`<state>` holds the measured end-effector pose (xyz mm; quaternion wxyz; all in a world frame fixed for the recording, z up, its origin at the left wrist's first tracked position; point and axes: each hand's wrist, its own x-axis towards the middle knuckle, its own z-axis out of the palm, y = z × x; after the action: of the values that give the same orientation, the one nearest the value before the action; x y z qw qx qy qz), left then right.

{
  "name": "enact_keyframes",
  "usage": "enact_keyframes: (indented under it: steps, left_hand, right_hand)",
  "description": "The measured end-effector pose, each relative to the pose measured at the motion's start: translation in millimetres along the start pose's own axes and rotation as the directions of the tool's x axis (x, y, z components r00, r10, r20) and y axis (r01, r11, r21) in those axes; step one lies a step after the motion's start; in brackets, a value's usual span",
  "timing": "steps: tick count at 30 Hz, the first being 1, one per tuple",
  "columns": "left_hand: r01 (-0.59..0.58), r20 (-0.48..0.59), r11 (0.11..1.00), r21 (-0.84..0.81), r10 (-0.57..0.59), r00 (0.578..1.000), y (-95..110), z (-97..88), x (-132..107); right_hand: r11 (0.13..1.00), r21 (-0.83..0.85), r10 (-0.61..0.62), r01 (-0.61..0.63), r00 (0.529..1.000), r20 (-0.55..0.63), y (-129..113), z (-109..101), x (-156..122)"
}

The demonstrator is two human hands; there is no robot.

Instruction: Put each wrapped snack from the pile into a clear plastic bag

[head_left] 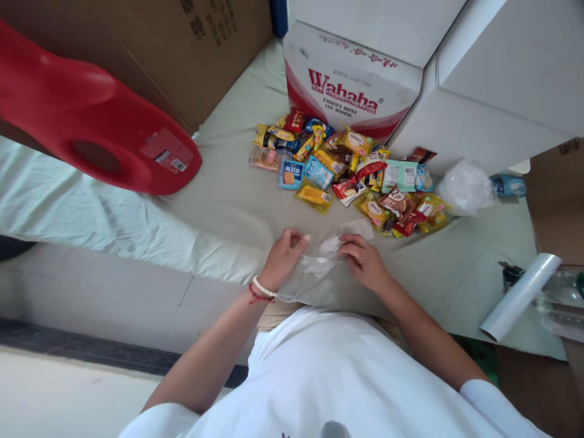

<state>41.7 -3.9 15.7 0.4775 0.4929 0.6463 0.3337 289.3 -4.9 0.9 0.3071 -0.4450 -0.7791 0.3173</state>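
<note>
My left hand (285, 254) and my right hand (364, 260) both pinch a thin clear plastic bag (322, 263) that hangs between them over the pale sheet (228, 194), close to my body. The fingers of each hand are closed on the film. Beyond the hands lies a pile of several small snack packets (347, 173) in yellow, blue and red wrappers.
A red plastic stool (91, 115) lies tipped at the left. Brown cardboard (182, 48) stands behind it. A white Wahaha box (347, 85) and white boxes (497, 91) stand at the back. A crumpled clear bag (465, 187) and a plastic film roll (520, 297) are at the right.
</note>
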Motion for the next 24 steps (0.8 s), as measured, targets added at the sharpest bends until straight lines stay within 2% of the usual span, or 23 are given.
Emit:
enact_keyframes:
  steps: [2, 3, 5, 6, 8, 9, 10, 12, 14, 15, 18, 20, 21, 22, 24]
  left_hand:
    - [-0.053, 0.120, 0.958, 0.283, 0.019, 0.993, 4, 5.1, -2]
    - [-0.088, 0.177, 0.920, 0.381, 0.021, 0.984, 7, 9.4, -5]
    - [-0.200, 0.253, 0.862, 0.465, 0.087, 0.963, 13, 19.8, -13]
    - [-0.270, 0.280, 0.849, 0.454, 0.152, 0.948, 15, 24.9, -18]
    - [-0.372, 0.286, 0.853, 0.365, 0.278, 0.917, 17, 32.5, -30]
    - [-0.370, 0.247, 0.876, 0.309, 0.302, 0.921, 16, 34.2, -35]
    - [-0.323, 0.177, 0.912, 0.253, 0.285, 0.942, 13, 34.3, -39]
    - [-0.150, 0.006, 0.976, 0.161, 0.151, 0.989, 4, 30.3, -45]
    - [-0.035, -0.073, 0.989, 0.144, 0.046, 0.996, -7, 22.8, -48]
    - [-0.033, -0.077, 0.984, 0.176, 0.047, 0.996, -10, 18.8, -49]
    - [-0.161, -0.049, 0.948, 0.274, 0.181, 0.982, -10, 11.0, -50]
    - [-0.236, 0.005, 0.944, 0.230, 0.241, 0.970, 0, 12.2, -44]
    - [-0.240, 0.050, 0.956, 0.166, 0.235, 0.971, 6, 15.1, -39]
    - [-0.209, 0.103, 0.975, 0.078, 0.201, 0.974, 12, 19.3, -33]
    - [-0.050, 0.241, 0.988, -0.144, 0.084, 0.967, 23, 30.7, -19]
  right_hand:
    - [0.967, 0.153, 0.220, -0.204, 0.971, -0.096, -7, 4, -10]
    - [0.919, 0.232, 0.349, -0.318, 0.930, -0.111, -12, 6, -13]
    - [0.811, 0.334, 0.531, -0.480, 0.844, -0.076, -20, 10, -15]
    - [0.781, 0.354, 0.565, -0.514, 0.824, -0.050, -22, 13, -13]
    - [0.768, 0.382, 0.564, -0.514, 0.825, -0.024, -21, 16, -4]
    - [0.759, 0.416, 0.560, -0.501, 0.828, -0.026, -19, 16, 1]
    - [0.737, 0.466, 0.567, -0.490, 0.823, -0.031, -17, 15, 5]
    - [0.659, 0.581, 0.611, -0.477, 0.790, -0.045, -13, 11, 9]
    - [0.596, 0.652, 0.654, -0.469, 0.754, -0.055, -12, 8, 6]
    - [0.584, 0.666, 0.659, -0.464, 0.750, -0.055, -13, 6, 3]
    - [0.614, 0.661, 0.607, -0.432, 0.793, -0.046, -20, 2, -7]
    - [0.634, 0.659, 0.551, -0.404, 0.834, -0.019, -26, 0, -12]
    - [0.632, 0.665, 0.528, -0.398, 0.849, 0.008, -28, -1, -14]
    - [0.617, 0.680, 0.511, -0.397, 0.859, 0.037, -31, -2, -16]
    - [0.548, 0.734, 0.501, -0.402, 0.860, 0.096, -34, -5, -19]
